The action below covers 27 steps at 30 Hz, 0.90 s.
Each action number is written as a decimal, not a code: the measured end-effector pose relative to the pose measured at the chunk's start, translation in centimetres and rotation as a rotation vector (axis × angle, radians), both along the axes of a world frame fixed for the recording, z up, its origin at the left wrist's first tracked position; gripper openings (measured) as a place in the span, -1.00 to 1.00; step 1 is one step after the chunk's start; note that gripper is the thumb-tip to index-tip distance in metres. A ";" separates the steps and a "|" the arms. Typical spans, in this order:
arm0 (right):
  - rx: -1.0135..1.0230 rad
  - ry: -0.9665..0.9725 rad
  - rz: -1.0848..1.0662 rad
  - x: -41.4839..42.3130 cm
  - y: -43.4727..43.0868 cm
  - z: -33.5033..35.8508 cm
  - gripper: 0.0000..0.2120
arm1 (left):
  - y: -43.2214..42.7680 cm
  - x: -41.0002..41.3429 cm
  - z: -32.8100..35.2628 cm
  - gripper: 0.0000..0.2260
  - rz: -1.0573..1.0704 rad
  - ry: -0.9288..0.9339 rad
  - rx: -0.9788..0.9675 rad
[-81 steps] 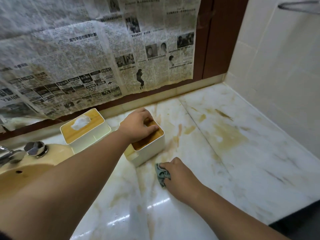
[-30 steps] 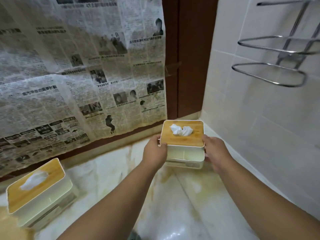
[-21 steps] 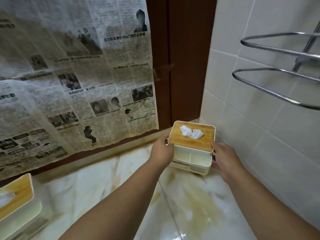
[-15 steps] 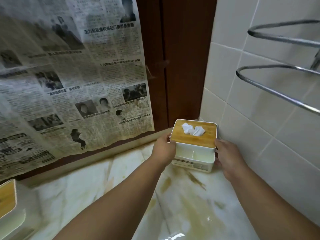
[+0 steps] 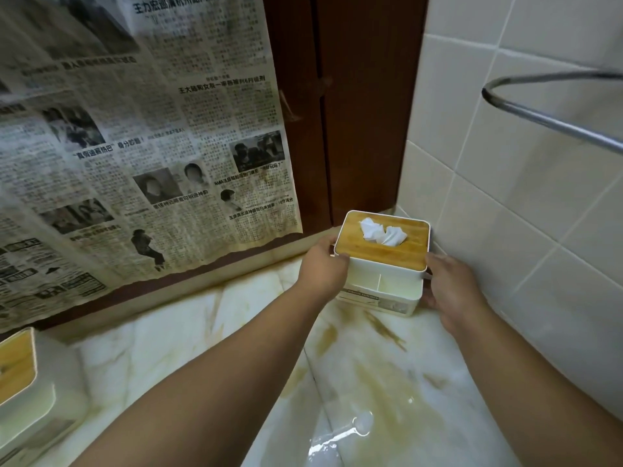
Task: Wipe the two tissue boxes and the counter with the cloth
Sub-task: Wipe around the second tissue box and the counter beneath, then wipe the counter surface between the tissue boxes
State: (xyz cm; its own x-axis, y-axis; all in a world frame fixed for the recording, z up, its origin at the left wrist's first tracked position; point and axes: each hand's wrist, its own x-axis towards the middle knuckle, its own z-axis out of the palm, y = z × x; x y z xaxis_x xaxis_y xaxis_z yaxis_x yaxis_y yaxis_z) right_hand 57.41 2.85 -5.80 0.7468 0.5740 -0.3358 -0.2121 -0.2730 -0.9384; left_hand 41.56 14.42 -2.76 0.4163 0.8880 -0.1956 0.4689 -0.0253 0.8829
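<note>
A white plastic tissue box with a rectangular bamboo lid (image 5: 381,264) is held from both sides at the far right corner of the cream, brown-stained marble counter (image 5: 202,332). Its left side is grasped by the left hand (image 5: 323,267) just under the lid edge. Its right side is grasped by the right hand (image 5: 451,288), whose fingertips are hidden behind the box. Whether the base rests on the counter cannot be told. A crumpled white tissue (image 5: 382,232) is seen poking through the lid. A second white box with a bamboo lid (image 5: 23,382) is cut off at the counter's left edge. Yellowed newspaper sheets (image 5: 135,146) are hung behind the counter, beside a dark brown wooden panel (image 5: 354,112). White wall tiles (image 5: 505,214) are set along the counter's right side, and a bent chrome rail (image 5: 546,123) is mounted above that side.
</note>
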 end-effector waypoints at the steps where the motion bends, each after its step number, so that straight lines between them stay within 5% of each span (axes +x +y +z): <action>1: -0.001 -0.001 -0.002 -0.1 0.0 0.1 -0.62 | 0.0 0.0 0.1 -0.67 -0.006 0.004 0.005; 10: 0.041 0.034 -0.041 -0.6 -1.1 1.1 -0.75 | -0.2 -2.3 0.7 -0.61 -0.081 0.073 0.053; 13: 0.059 -0.087 -0.112 -2.0 -3.0 1.7 -0.84 | -1.0 -5.7 1.3 -0.55 -0.066 0.099 0.094; 17: 0.094 -0.262 -0.130 -7.6 -6.6 2.8 -0.85 | -3.6 -13.6 2.1 -0.70 -0.078 0.093 0.055; 21: 0.091 -0.259 0.211 -16.5 -9.7 2.5 -0.91 | -7.6 -22.8 2.1 -0.79 -0.130 0.235 0.016; 25: -0.050 -0.282 0.884 -25.0 -12.2 1.5 -0.97 | -13.4 -30.5 1.2 -0.67 -0.214 0.442 -0.027; 27: -0.102 -0.404 1.164 -28.1 -13.1 0.7 -0.80 | -16.0 -32.3 0.5 -0.56 -0.281 0.504 -0.024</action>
